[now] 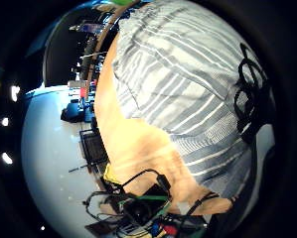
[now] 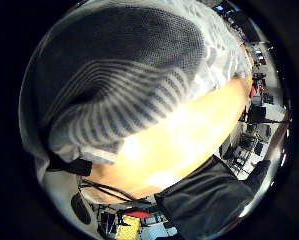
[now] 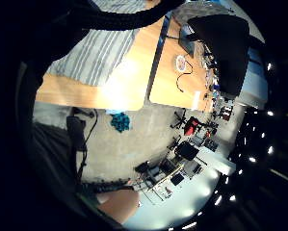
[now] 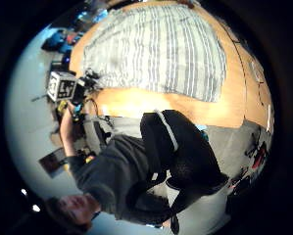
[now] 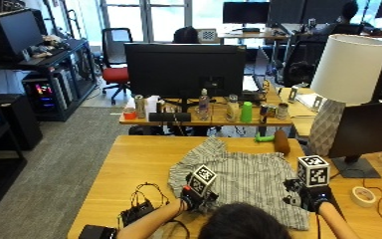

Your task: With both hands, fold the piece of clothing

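A grey and white striped garment (image 5: 250, 179) lies spread on the wooden table (image 5: 138, 164) in front of the person. My left hand (image 5: 192, 198) is at its near left edge and seems to pinch the cloth there. The cloth bulges up close to that palm (image 2: 129, 65) and fills much of the left little finger side palm view (image 1: 187, 74). My right hand (image 5: 303, 198) is raised over the garment's near right corner and holds nothing. Its thumb side palm view takes in the whole garment (image 4: 156, 49) from a distance, with the near right corner lying flat.
A black box with looped cables (image 5: 138, 209) lies on the table left of my left arm. A brown cylinder (image 5: 282, 142) and a green item (image 5: 264, 138) sit beyond the garment. A lamp (image 5: 343, 89), a monitor (image 5: 370, 134) and a tape roll (image 5: 362, 195) stand at the right.
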The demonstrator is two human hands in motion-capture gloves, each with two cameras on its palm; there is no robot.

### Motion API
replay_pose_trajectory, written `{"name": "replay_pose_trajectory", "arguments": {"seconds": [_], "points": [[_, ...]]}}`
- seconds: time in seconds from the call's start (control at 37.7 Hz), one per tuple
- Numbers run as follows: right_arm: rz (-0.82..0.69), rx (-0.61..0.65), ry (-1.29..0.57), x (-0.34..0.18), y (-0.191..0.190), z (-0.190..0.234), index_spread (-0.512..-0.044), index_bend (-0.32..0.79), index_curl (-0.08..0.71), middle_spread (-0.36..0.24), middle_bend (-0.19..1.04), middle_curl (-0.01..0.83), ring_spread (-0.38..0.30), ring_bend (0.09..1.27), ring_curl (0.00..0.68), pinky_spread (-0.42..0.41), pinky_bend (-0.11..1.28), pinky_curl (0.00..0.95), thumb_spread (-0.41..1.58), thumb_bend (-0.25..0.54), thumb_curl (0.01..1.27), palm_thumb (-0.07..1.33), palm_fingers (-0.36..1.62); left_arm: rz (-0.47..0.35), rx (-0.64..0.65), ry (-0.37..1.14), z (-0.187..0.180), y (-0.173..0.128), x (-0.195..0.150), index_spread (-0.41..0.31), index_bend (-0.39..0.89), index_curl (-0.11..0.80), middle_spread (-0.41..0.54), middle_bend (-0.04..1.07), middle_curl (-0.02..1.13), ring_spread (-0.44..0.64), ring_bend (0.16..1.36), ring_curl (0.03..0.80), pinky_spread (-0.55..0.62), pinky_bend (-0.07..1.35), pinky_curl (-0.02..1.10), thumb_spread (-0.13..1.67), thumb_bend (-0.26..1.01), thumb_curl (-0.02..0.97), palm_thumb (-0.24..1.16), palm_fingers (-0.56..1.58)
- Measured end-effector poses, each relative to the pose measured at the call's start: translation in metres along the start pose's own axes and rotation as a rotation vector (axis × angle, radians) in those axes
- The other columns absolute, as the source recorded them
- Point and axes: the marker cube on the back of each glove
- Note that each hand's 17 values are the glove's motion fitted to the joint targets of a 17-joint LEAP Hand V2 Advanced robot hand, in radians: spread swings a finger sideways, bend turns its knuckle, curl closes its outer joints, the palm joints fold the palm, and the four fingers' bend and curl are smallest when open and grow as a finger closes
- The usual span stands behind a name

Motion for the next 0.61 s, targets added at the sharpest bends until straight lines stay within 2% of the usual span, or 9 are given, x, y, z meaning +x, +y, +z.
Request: {"name": "replay_pose_trajectory", "arguments": {"seconds": [0.05, 0.13, 0.5, 0.61], "points": [[-0.051, 0.047, -0.001, 0.002, -0.011, 0.006, -0.350, 0.11, 0.174, 0.012, 0.21, 0.363, 0.103, 0.49, 0.307, 0.233, 0.65, 0.347, 1.22, -0.016, 0.24, 0.43, 0.28, -0.007, 0.002, 0.002, -0.013, 0.001, -0.003, -0.264, 0.20, 0.341, -0.286, 0.41, 0.45, -0.33, 0.55, 0.351, -0.48, 0.67, 0.38, 1.24, 0.20, 0.316, 0.66, 1.26], [-0.074, 0.053, -0.005, 0.000, -0.019, 0.015, -0.351, 0.11, 0.174, 0.012, 0.21, 0.363, 0.101, 0.49, 0.307, 0.232, 0.65, 0.348, 1.22, -0.013, 0.24, 0.44, 0.28, -0.018, 0.022, 0.000, -0.030, -0.004, -0.009, -0.266, 0.19, 0.356, -0.298, 0.41, 0.46, -0.34, 0.55, 0.362, -0.49, 0.66, 0.38, 1.26, 0.19, 0.311, 0.67, 1.27], [-0.123, -0.007, 0.017, -0.018, -0.040, 0.063, -0.335, 0.09, 0.162, 0.012, 0.25, 0.377, 0.072, 0.53, 0.320, 0.224, 0.62, 0.342, 1.20, -0.007, 0.26, 0.51, 0.33, -0.052, 0.076, 0.005, -0.104, -0.011, -0.026, -0.278, 0.17, 0.405, -0.324, 0.39, 0.50, -0.36, 0.54, 0.394, -0.50, 0.64, 0.38, 1.30, 0.16, 0.290, 0.71, 1.26], [-0.129, -0.010, 0.006, -0.021, -0.051, 0.077, -0.325, 0.09, 0.163, 0.004, 0.26, 0.382, 0.060, 0.53, 0.327, 0.222, 0.62, 0.346, 1.18, -0.009, 0.27, 0.54, 0.34, -0.067, 0.080, -0.002, -0.115, -0.014, -0.031, -0.280, 0.17, 0.414, -0.328, 0.39, 0.51, -0.36, 0.53, 0.400, -0.49, 0.64, 0.39, 1.31, 0.15, 0.288, 0.72, 1.26]]}}
